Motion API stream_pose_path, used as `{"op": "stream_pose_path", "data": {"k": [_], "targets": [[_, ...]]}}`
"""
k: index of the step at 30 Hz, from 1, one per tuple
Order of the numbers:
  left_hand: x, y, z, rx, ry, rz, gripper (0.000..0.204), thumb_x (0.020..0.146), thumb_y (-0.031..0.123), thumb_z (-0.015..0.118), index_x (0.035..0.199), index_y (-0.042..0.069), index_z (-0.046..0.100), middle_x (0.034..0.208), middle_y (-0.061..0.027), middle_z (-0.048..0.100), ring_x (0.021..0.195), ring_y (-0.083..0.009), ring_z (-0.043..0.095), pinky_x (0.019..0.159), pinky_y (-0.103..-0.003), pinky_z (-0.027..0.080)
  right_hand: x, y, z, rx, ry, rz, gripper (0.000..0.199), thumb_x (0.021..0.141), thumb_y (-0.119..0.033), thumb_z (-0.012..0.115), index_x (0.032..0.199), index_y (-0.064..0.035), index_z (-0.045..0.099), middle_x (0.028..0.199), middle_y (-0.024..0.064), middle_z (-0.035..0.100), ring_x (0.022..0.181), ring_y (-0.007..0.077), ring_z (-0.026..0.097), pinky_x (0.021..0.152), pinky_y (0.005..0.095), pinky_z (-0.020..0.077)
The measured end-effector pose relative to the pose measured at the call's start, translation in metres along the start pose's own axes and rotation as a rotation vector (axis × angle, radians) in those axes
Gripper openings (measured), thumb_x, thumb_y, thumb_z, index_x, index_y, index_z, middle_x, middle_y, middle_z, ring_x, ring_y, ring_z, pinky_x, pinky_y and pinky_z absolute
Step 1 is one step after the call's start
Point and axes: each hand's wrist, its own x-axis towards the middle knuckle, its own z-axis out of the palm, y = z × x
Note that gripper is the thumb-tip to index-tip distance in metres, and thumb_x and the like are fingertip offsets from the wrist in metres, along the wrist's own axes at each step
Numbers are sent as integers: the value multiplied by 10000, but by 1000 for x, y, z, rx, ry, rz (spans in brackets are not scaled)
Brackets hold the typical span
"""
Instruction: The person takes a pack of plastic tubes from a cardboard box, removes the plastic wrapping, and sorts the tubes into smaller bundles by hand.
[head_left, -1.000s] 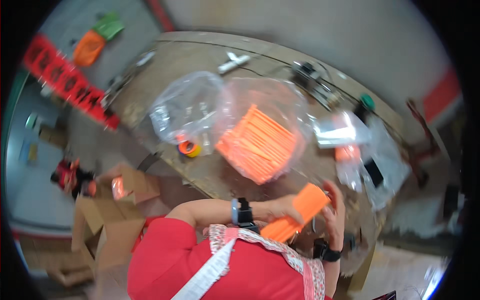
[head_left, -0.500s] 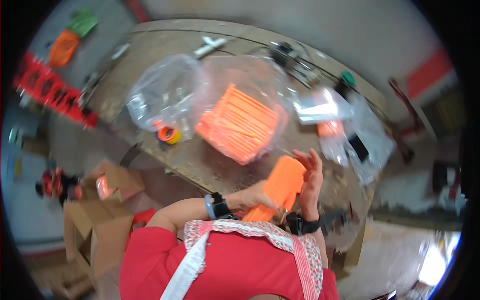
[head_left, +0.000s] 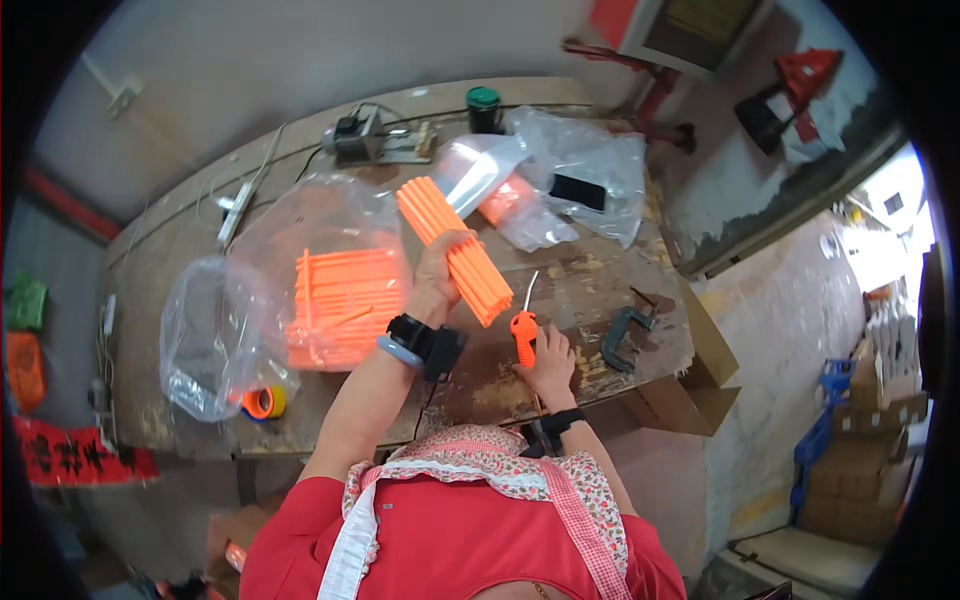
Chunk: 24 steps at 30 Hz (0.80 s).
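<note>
At the far left, a clear plastic bag [head_left: 195, 345] lies crumpled on the wooden tabletop [head_left: 470, 375]. Just beside its lower right part there is a tape roll [head_left: 262, 402], coloured orange, yellow and blue, near the front edge. Behind these, a white power strip [head_left: 236, 215] lies slantwise. Next comes a second clear bag [head_left: 325, 215], in which many orange sticks [head_left: 345, 320] are lying, mostly side by side. Toward the back stands a small motor device [head_left: 372, 138].

In the middle, my left hand [head_left: 436, 265] is closed around a bundle of orange sticks [head_left: 480, 280]; I hold it tilted above the tabletop, to the right of the second bag. Behind it are a dark cup with green lid [head_left: 484, 108] and a plastic packet with orange contents [head_left: 508, 198].

My right hand [head_left: 550, 368] is partly open, the fingers spread, at the handle of an orange-handled tool [head_left: 523, 328] with a thin rod; whether I grip it, I cannot tell. Farther right, a black phone [head_left: 577, 192] rests on clear plastic, and a dark C-shaped clamp [head_left: 618, 345] lies near the tabletop's right end.
</note>
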Motion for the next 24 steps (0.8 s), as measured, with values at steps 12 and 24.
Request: {"op": "stream_pose_path", "data": {"k": [12, 24], "targets": [[39, -16, 8, 30, -48, 228, 318, 789, 251, 674, 993, 53, 533, 944, -68, 582, 856, -194, 599, 774, -338, 513, -63, 9, -99, 1029, -198, 92, 503, 810, -32, 607, 1301, -29, 499, 981, 105, 634, 922, 200, 608, 849, 310, 469], [-189, 119, 43, 391, -277, 517, 453, 730, 86, 716, 1139, 44, 524, 925, -49, 603, 857, -152, 600, 778, -317, 499, -46, 8, -76, 1367, -585, 365, 507, 818, 45, 473, 1317, 10, 396, 1199, 147, 563, 1029, 250, 607, 679, 302, 575]]}}
